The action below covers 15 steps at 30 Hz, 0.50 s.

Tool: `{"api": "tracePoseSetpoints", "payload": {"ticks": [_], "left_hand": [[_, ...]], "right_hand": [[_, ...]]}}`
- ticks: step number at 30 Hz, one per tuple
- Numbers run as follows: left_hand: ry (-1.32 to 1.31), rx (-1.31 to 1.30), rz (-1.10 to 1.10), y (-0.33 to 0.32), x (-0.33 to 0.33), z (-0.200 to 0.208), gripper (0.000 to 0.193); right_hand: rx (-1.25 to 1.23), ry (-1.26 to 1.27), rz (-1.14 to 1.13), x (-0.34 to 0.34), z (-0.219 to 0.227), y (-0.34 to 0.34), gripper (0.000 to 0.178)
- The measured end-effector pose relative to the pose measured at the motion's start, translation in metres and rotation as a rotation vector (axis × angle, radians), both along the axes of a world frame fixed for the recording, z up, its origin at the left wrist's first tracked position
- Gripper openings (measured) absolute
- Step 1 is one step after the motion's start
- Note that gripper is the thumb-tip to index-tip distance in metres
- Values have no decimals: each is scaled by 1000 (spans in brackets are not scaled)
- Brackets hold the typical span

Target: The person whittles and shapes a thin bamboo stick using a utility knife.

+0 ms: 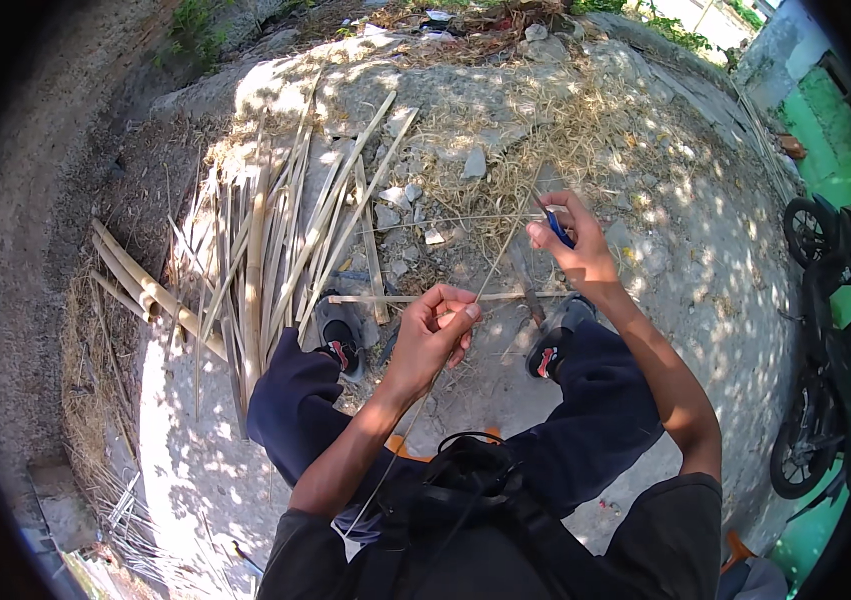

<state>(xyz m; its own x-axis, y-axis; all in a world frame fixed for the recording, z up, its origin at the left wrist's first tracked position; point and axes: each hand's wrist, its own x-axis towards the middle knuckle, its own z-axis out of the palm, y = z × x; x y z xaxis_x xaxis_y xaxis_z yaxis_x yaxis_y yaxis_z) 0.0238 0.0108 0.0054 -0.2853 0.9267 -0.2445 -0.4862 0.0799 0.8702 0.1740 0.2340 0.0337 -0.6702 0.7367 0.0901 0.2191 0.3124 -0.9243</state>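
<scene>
Close above my knees, my left hand (436,325) pinches a thin bamboo sliver (494,268), light, springy and probably splintery, best held near its middle, while my right hand (574,240) grips a blue-handled knife (558,228) against its upper end.

Dark short-sleeved shirt (676,530), navy trousers (291,400), black shoes with red marks (343,345), black strap harness on chest (461,480)
</scene>
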Motion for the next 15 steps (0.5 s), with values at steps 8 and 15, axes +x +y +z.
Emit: {"api": "tracePoseSetpoints", "payload": {"ticks": [8,15], "left_hand": [[68,0,-35,4,8,11,19],[81,11,6,5,5,8,22]], "right_hand": [[-492,235,-20,-3,5,2,42],[-441,119,28,-10,22,-18,34]]}}
